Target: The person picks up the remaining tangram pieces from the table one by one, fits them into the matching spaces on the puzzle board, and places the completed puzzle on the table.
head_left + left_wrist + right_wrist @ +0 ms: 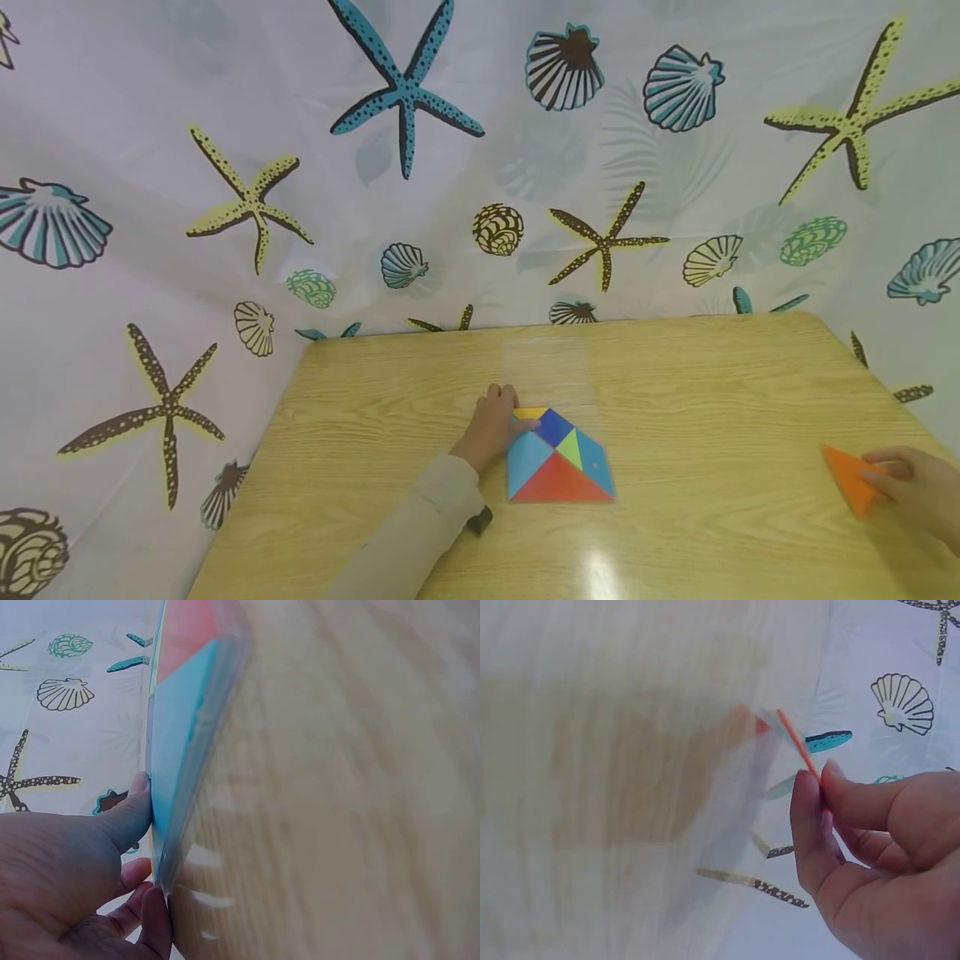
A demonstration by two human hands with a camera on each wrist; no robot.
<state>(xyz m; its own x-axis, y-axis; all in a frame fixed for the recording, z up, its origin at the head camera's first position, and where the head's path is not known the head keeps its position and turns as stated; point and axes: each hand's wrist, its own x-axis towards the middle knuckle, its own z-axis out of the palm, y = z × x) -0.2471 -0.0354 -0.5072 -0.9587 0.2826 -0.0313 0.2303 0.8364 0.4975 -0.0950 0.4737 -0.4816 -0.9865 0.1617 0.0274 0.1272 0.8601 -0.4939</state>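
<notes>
A tangram set (pixel 564 479) with red, blue, light green and yellow-orange pieces lies near the table's middle, in a clear plastic sleeve (pixel 551 367) stretching behind it. My left hand (pixel 491 427) grips its left edge, thumb over the face. In the left wrist view, thumb and fingers meet at the edge of the tangram set (pixel 176 742). Far to the right, my right hand (pixel 911 492) pinches an orange triangle piece (pixel 843 471) above the table. The right wrist view has the triangle piece (pixel 795 739) edge-on between thumb and fingers of the right hand (pixel 885 847).
A wood-grain table (pixel 712 417) extends under both hands. Behind it and along the sides hangs a white cloth (pixel 450 217) printed with starfish and shells. A small black object (pixel 480 521) shows beside the left sleeve (pixel 427 521).
</notes>
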